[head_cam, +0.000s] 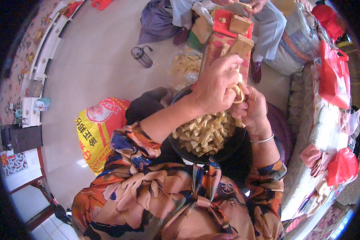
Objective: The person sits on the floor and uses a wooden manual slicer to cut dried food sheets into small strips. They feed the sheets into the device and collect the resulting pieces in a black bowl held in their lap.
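Observation:
A pale yellow strip (239, 91), bent into a loop, is gripped between my two hands. My left hand (217, 82) reaches in from the left with its fingers curled over the strip's upper part. On the right, my right hand (252, 106) pinches the loop's lower end; a bracelet circles that wrist. Below them sits a dark round basin (239, 143) holding many short folded pieces (202, 135) of the same pale colour. Just beyond my left hand, a wooden block (241, 45) rests on a narrow bench (217, 40) with a red patterned covering. My fingers hide part of the strip.
Across the bench, another person's hand (256, 5) holds a similar strip. A clear bag of pale pieces (186, 64) and a lidded bottle (142, 57) stand on the floor. A yellow-and-red sack (103, 126) lies left; a sofa (306, 120) with red bags runs along the right.

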A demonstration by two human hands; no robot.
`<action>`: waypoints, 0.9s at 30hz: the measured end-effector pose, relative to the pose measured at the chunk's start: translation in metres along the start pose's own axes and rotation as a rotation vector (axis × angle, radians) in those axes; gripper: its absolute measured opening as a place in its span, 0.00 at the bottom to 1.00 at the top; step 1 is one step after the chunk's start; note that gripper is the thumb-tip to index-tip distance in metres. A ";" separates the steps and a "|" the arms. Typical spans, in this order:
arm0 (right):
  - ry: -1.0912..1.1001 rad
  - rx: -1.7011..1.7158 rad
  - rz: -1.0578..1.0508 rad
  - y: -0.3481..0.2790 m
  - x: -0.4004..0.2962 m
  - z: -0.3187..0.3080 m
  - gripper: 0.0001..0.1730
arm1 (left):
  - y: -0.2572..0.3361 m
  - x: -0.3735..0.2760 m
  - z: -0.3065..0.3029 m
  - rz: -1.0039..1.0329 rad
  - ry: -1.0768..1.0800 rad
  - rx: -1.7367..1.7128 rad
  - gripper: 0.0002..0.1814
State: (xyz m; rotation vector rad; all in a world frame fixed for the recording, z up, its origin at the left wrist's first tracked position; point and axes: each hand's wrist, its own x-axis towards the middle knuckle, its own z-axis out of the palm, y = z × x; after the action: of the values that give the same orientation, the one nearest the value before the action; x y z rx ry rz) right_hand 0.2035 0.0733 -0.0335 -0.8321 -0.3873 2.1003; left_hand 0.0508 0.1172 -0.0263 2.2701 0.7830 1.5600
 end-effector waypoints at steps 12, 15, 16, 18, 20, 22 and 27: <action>0.111 -0.908 -0.724 0.000 0.000 0.001 0.07 | 0.000 -0.005 -0.013 -0.721 -0.324 -0.421 0.02; 0.060 -0.702 -0.365 -0.011 -0.008 -0.003 0.08 | -0.004 -0.007 -0.007 -0.504 -0.258 -0.245 0.02; 0.001 -0.577 -0.296 -0.012 -0.007 -0.005 0.11 | -0.004 -0.007 -0.004 -0.470 -0.189 -0.278 0.02; -0.164 -0.334 -0.171 -0.012 -0.006 -0.013 0.11 | 0.002 -0.006 -0.006 -0.547 -0.201 -0.247 0.03; -0.297 -0.176 -0.152 -0.009 -0.004 -0.022 0.11 | 0.003 -0.006 -0.006 -0.522 -0.224 -0.182 0.03; -0.225 -0.159 -0.205 -0.005 -0.002 -0.019 0.10 | -0.001 -0.006 -0.007 -0.403 -0.249 -0.069 0.04; -0.036 -0.284 -0.332 -0.002 -0.002 -0.006 0.08 | -0.005 -0.002 -0.015 -0.304 -0.336 -0.257 0.12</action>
State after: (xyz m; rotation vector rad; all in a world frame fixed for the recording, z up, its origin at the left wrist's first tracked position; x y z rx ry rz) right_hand 0.2095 0.0732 -0.0357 -0.8267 -0.8005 1.7762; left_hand 0.0351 0.1191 -0.0252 2.0366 0.7422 1.0424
